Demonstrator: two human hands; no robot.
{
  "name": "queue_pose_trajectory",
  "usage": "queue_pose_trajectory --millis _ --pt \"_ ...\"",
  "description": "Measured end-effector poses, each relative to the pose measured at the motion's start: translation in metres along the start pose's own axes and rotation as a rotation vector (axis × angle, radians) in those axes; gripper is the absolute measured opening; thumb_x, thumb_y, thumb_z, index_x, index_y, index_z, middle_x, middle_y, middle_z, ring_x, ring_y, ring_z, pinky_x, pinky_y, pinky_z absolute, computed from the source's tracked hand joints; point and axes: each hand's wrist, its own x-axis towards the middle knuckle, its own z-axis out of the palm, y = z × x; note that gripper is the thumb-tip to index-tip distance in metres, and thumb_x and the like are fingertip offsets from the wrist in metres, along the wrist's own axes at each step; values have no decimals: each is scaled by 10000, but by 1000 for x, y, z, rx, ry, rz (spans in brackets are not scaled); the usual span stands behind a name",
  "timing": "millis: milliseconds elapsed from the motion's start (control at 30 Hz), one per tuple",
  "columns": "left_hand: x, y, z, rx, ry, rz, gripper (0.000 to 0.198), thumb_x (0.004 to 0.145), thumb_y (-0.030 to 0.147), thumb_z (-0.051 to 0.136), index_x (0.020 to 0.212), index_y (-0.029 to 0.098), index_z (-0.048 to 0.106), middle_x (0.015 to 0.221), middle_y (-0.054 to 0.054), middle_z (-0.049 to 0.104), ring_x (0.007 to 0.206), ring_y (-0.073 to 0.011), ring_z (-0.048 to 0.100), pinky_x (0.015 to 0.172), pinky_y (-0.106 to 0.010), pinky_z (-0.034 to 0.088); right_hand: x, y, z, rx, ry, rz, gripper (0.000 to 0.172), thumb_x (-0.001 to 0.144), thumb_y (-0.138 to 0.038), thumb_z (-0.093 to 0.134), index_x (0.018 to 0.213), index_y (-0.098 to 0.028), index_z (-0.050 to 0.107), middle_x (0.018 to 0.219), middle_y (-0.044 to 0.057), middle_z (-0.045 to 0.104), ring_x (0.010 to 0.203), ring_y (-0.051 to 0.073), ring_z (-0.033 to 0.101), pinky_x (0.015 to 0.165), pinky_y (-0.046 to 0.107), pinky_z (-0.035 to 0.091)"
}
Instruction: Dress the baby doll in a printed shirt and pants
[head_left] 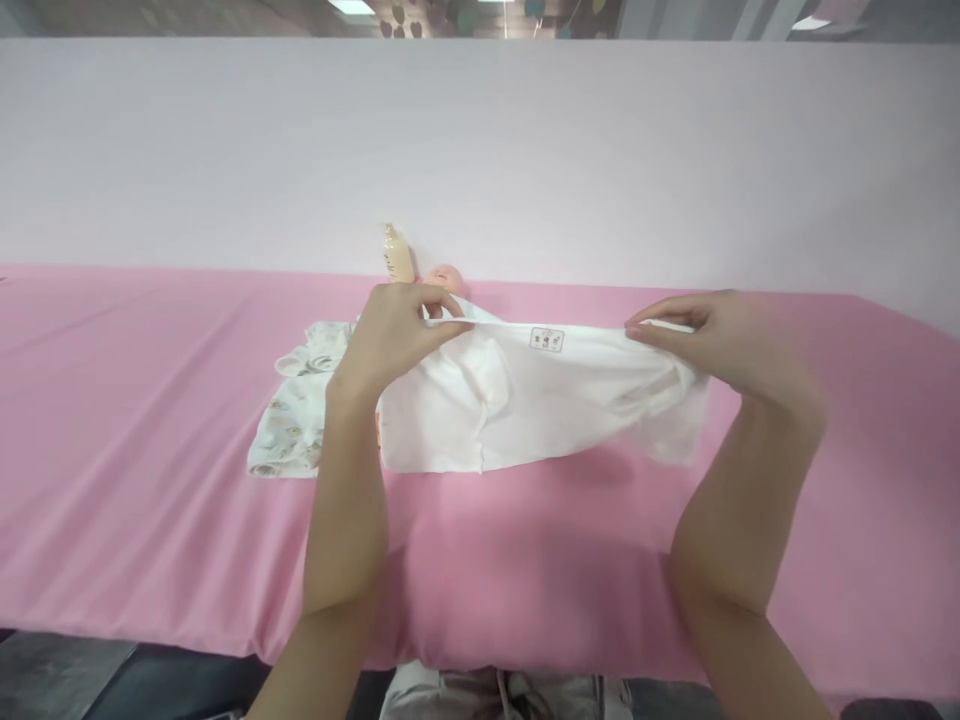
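Observation:
Stretched between my two hands is a white baby garment [559, 400] with a small printed label near its upper edge. My left hand [405, 325] pinches that edge on the left, thumb against fingers. On the right, my right hand [697, 330] pinches the same edge in the same way. The cloth hangs down toward the pink cover, its right end loose and slightly raised. Beside my left wrist lies a patterned white baby garment [289, 430], partly hidden by my forearm. Behind the white cloth shows the head of a baby doll [445, 277]; its body is hidden.
A pale yellow pump bottle [398, 256] leans near the wall behind my left hand. A pink cover [150, 440] is spread over the table, hanging over its front edge close to my lap. A white wall [480, 150] rises along the back.

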Motion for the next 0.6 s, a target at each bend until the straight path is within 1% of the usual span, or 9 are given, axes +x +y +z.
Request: queue_pose_trajectory --millis 67,133,233,300,367,467,533,567,600 --pt "0 -1 0 -4 0 -10 174 713 367 611 740 221 702 603 4 520 592 -122 448 562 -251 318 2 0 1 3 -95 10 234 748 -450 655 675 -227 672 651 -5 621 528 123 522 447 242 354" --pt "0 -1 0 -10 -4 -13 173 727 339 580 769 225 703 562 13 469 563 -119 420 554 -251 304 5 2 3 43 -150 3 310 738 -492 659 606 -214 625 574 -14 561 491 111 481 429 237 333" --pt "0 -1 0 -12 2 -5 184 730 289 546 812 238 701 542 23 409 532 -114 375 554 -252 291 12 5 9 155 -118 77 475 788 -604 549 543 -196 545 537 -11 486 479 102 440 453 241 349" --pt "0 -2 0 -12 7 0 199 727 262 533 835 243 699 546 26 388 526 -112 357 559 -254 290 15 6 11 211 -68 128 522 826 -632 463 555 -192 535 551 -5 476 491 103 439 477 246 363" --pt "0 -2 0 -10 11 -2 209 725 247 528 850 248 696 551 28 369 522 -109 345 559 -255 291 16 7 12 236 -56 102 455 817 -583 517 585 -193 553 580 -7 495 518 107 457 495 245 368" --pt "0 -2 0 2 19 -13 209 729 245 531 866 249 688 558 29 353 521 -106 341 555 -255 298 16 7 13 223 -47 -14 270 753 -441 646 632 -202 608 643 -7 561 600 124 519 550 252 400" --pt "0 -2 -1 -10 11 -21 206 737 261 536 886 241 678 568 28 367 525 -105 356 548 -250 309 16 6 16 145 63 -69 196 739 -377 658 639 -211 640 669 -1 591 651 141 546 594 270 419" --pt "0 -3 -2 -37 -18 -18 210 744 276 539 902 236 670 574 27 383 526 -104 370 542 -245 318 17 6 19 90 142 -90 172 733 -349 663 628 -214 646 663 0 591 661 145 548 606 277 420" --pt "0 -3 -3 -81 -80 -10 220 751 295 543 925 233 662 578 26 402 527 -104 387 535 -241 329 18 6 22 41 213 -108 142 724 -319 670 626 -218 654 647 -3 582 662 148 545 615 283 419"
